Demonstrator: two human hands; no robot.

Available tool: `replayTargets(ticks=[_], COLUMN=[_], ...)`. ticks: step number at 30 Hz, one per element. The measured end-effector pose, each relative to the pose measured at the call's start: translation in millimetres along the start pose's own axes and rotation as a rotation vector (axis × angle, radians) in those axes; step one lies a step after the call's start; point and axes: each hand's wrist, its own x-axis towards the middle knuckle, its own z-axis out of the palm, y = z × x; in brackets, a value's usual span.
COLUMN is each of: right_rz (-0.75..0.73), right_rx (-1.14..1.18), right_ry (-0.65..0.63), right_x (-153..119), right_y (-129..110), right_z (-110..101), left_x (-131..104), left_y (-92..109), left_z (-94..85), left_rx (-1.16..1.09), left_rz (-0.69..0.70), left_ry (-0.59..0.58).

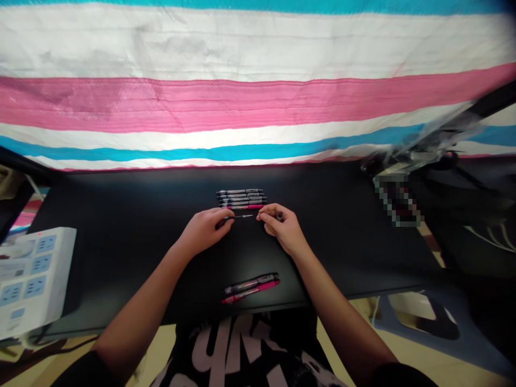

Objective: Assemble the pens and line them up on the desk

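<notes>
My left hand (207,228) is closed on a dark pen part (243,216), whose thin pale tip points right toward my other hand. Facing it, my right hand (281,226) has its fingers pinched together, with a small dark piece (279,216) showing between them. Just beyond both hands lies a row of several dark pens (241,196), with a pink pen (255,207) at its near side. Closer to my body, a black pen (258,281) and a red-pink pen (250,292) lie side by side on the black table (133,215).
A white power strip (66,269) stands at the table's left edge. At the right are clear plastic wrapping (427,145) and a pixelated object (399,201). A striped sheet (242,105) hangs behind the table. A blue stool (382,317) is at lower right.
</notes>
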Motion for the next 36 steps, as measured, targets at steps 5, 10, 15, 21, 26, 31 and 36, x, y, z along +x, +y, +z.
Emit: replayTargets(ticks=[5,10,15,21,26,31,36], right_rz=[-0.016,-0.026,-0.029,-0.026,-0.032,-0.020,-0.004], right_rx=[-0.015,-0.062,-0.091,-0.077,-0.078,-0.063,-0.067], right_ry=[-0.010,0.011,-0.024,-0.038,-0.032,-0.019,-0.022], right_x=[0.8,-0.8,-1.9,-2.1,-2.0,-0.8,-0.5], right_y=[1.9,-0.3,-2.5,-2.3,-1.8,2.3,2.1], right_z=[-0.2,1.7,1.7,1.1,0.7,-1.1,-1.0], left_x=[0.2,0.2,0.6,0.7,0.3,0.3,0.6], left_y=[-1.7,-1.2,0.4,1.5,1.5,0.1,-2.9], left_z=[0.7,1.1,-0.1,-0.5,-0.2,1.3,2.8], left_rx=[-0.009,0.008,0.014,0.014,-0.024,-0.041,-0.039], left_rz=[-0.038,-0.014,-0.011,-0.012,-0.009,-0.007,0.010], left_ry=[0.008,0.025,0.022,0.002,0.006,0.014,0.026])
